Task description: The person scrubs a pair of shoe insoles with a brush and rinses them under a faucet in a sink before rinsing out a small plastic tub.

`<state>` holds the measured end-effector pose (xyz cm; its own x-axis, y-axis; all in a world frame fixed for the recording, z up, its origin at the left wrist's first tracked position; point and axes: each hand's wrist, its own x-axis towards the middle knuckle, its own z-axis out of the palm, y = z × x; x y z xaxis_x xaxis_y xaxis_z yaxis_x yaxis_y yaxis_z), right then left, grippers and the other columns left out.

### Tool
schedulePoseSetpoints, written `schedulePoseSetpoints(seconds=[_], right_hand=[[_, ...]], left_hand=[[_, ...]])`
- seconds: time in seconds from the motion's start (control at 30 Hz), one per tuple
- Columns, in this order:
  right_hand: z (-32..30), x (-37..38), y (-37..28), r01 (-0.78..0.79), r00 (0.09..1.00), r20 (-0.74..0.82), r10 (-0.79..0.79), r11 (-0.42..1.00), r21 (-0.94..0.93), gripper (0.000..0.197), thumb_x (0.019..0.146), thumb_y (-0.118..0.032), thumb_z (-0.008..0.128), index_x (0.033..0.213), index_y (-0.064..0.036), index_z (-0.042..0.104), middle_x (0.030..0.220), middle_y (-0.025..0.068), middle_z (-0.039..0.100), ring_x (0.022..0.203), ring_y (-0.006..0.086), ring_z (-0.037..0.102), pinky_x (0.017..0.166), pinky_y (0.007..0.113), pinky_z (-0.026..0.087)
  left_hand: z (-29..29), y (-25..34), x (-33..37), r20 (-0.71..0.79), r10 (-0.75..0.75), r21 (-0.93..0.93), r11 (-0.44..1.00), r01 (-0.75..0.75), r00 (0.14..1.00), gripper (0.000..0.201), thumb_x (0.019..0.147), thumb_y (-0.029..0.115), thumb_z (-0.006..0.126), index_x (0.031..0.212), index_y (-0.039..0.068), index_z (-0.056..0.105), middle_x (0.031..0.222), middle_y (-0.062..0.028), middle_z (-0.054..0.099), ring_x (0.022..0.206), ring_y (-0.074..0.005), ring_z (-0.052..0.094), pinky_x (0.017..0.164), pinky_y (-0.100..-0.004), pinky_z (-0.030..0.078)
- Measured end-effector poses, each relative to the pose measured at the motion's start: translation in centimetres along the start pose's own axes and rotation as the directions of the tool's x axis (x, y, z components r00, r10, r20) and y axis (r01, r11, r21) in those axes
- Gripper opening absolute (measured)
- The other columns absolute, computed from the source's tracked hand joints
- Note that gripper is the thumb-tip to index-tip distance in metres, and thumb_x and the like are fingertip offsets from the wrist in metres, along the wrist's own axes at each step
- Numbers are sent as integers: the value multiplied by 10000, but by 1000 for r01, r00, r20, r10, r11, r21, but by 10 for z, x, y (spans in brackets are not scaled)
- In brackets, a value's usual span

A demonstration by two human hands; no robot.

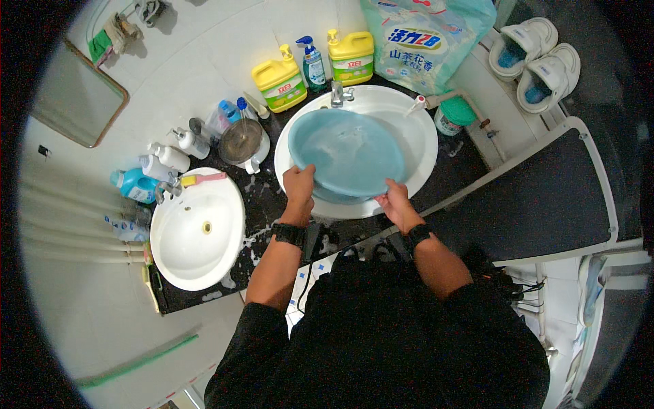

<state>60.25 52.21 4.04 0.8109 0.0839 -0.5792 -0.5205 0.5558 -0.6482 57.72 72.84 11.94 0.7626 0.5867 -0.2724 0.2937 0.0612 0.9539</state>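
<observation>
A light blue plastic basin (347, 153) sits tilted inside the larger white sink (424, 146), under its metal faucet (338, 94). Some liquid seems to lie in the basin. My left hand (299, 185) is closed on the basin's near left rim, thumb on top. At the near right rim, my right hand (396, 203) grips the same basin, its fingers partly hidden below the edge. Both wrists wear black bands.
Yellow jugs (281, 80), a blue pump bottle (312, 65) and a large green-blue bag (426, 41) line the wall. A second white sink (204, 252) with a brush (203, 178) is at left. White shoes (545, 75) stand at far right. Wet foam spots the black counter (262, 204).
</observation>
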Motion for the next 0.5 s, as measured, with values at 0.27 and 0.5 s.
schedulePoseSetpoints(seconds=[0.27,0.5], right_hand=[[-8,14,10,-42,997,60,40,999,30,376,900,-157,465,1237,-19,375,1168,150,506,960,289,552,776,428,504],[1,3,6,-44,996,72,43,999,13,338,915,-172,455,1174,40,408,1041,160,550,854,246,564,747,389,491]], left_hand=[[-2,-14,8,-21,-8,-176,984,4,1000,270,721,38,627,548,33,420,546,-10,437,514,-110,397,483,-309,320],[-16,-16,10,0,6,63,998,-6,1000,187,737,148,637,723,-13,542,618,-49,523,519,-148,461,497,-317,377]])
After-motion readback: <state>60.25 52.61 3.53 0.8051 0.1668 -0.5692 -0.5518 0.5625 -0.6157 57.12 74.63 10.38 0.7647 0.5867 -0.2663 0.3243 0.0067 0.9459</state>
